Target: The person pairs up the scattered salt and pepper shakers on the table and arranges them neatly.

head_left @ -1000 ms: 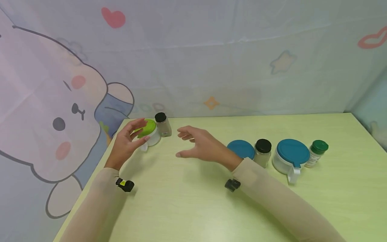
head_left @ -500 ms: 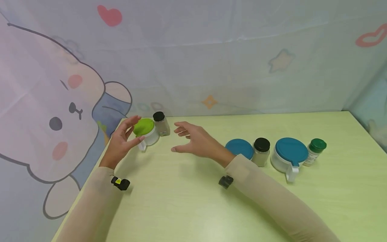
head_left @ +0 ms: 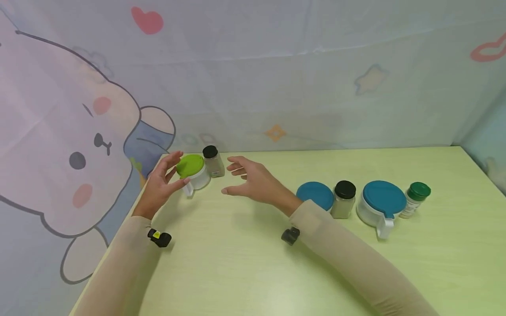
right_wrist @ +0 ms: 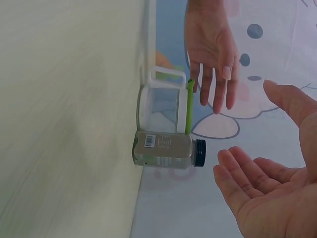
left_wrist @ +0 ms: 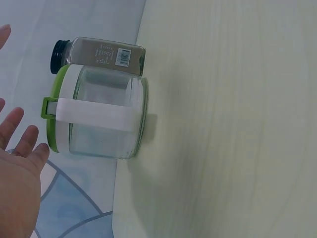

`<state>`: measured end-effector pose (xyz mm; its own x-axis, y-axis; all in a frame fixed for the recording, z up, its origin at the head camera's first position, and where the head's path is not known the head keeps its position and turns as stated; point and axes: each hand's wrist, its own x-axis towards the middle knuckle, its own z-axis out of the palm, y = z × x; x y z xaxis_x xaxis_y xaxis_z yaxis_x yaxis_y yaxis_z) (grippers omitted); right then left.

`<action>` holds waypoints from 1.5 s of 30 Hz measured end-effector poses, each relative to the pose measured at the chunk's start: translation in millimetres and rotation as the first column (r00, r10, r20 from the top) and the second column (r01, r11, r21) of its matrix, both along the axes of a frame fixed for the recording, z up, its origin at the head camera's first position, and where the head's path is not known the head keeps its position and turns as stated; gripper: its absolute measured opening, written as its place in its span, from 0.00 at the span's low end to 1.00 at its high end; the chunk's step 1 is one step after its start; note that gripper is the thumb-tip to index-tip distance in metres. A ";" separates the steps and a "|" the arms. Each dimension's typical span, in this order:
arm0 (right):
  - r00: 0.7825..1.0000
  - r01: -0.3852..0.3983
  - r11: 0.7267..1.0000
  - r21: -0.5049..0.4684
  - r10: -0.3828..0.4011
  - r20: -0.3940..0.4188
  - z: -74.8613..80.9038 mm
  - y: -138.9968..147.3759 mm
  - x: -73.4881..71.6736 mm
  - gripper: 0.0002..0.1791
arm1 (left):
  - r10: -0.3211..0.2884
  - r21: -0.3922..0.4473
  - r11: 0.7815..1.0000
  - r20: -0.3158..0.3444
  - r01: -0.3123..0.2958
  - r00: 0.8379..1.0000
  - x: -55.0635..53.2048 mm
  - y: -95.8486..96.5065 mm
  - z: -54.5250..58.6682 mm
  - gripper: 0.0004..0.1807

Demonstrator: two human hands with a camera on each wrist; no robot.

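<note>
My left hand (head_left: pixel 161 184) hovers with spread, relaxed fingers just left of a glass seasoning jar (left_wrist: pixel 101 131) with a green lid (head_left: pixel 190 165) and a white handle. Close against that jar stands a square spice bottle (head_left: pixel 215 166) with a black cap, its label and barcode facing the left wrist view. My right hand (head_left: pixel 253 181) is held in the air to the right of the bottle, thumb and fingers apart and nothing between them. In the right wrist view its palm (right_wrist: pixel 277 193) faces the bottle, with a gap between.
Right of my right forearm stand a blue-lidded jar (head_left: pixel 315 195), partly hidden by the sleeve, a black-capped bottle (head_left: pixel 343 201), another blue-lidded jar (head_left: pixel 382 199) with a white handle, and a green-capped bottle (head_left: pixel 416 196). A printed cloth (head_left: pixel 253 87) hangs behind the table (head_left: pixel 237 272).
Both hands have drifted slightly: the left has moved a little left, off the green lid it overlapped, and the right a little left and farther out. The jars and bottles stand where they were.
</note>
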<state>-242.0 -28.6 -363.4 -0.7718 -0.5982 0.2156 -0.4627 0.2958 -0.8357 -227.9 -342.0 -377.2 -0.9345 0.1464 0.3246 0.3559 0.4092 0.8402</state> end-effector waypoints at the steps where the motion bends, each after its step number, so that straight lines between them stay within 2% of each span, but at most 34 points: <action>1: 1.000 0.001 1.000 -0.001 -0.001 0.002 -0.6 -0.9 -0.4 0.46 | 0.008 -0.010 1.000 0.000 -0.008 1.000 1.3 2.0 1.8 0.43; 7: 1.000 0.014 1.000 -0.022 -0.014 0.010 -4.8 -5.7 -2.9 0.46 | 0.038 -0.039 0.998 -0.001 -0.038 0.999 -1.2 5.8 0.8 0.45; 14: 0.999 0.037 0.998 -0.052 -0.035 0.024 -11.1 -10.6 -6.9 0.44 | 0.088 -0.054 0.995 0.043 -0.085 0.995 -8.5 5.7 -4.8 0.46; 22: 0.997 0.073 0.994 -0.086 -0.070 0.046 -16.9 -15.5 -11.6 0.43 | 0.095 -0.037 0.995 0.099 -0.092 0.991 -13.1 9.5 -5.2 0.48; 29: 0.994 0.101 0.991 -0.087 -0.097 0.045 -21.9 -21.3 -15.5 0.43 | 0.121 -0.060 0.992 0.131 -0.114 0.984 -16.3 10.1 -7.6 0.50; 33: 0.992 0.118 0.988 -0.101 -0.112 0.065 -24.9 -24.3 -18.2 0.43 | 0.120 -0.057 0.992 0.141 -0.113 0.983 -21.0 7.7 -13.7 0.50; 40: 0.986 0.158 0.980 -0.118 -0.150 0.072 -30.4 -35.1 -25.3 0.42 | 0.124 -0.044 0.992 0.139 -0.119 0.982 -38.4 -7.2 -37.6 0.53; 45: 0.983 0.182 0.973 -0.144 -0.177 0.044 -33.7 -44.5 -30.3 0.43 | 0.121 -0.027 0.993 0.114 -0.118 0.986 -43.6 -10.4 -43.7 0.54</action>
